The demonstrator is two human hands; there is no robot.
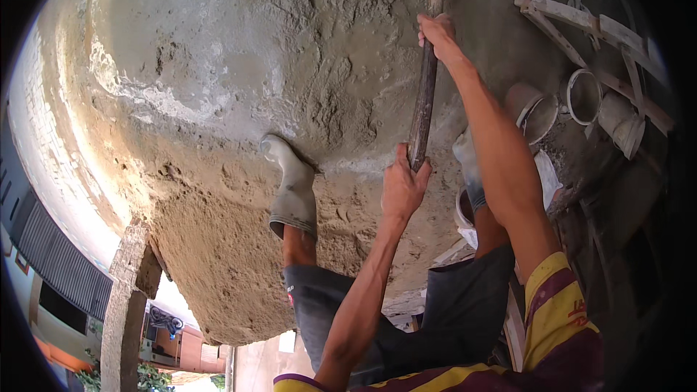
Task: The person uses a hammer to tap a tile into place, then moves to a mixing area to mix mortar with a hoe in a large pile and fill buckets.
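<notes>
"Where's the wooden handle [425, 94]?"
"Between the boots, running up along the right of the wet mix [327, 72]. The left hand [406, 183] is wrapped round its lower end, the right hand [437, 33] higher up."
"Anything in the way?"
"A pale boot [295, 185] at the mix's edge; the right forearm [501, 138] partly hides the other boot [465, 149]. Buckets [521, 100] crowd the right, near a timber frame [563, 13]."

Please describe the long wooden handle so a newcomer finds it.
Find the lumpy grey mortar up top. At its right runs a dark, round wooden handle. Unlike the pale timber frame farther right, it is gripped by the bare left hand and right hand.
</notes>
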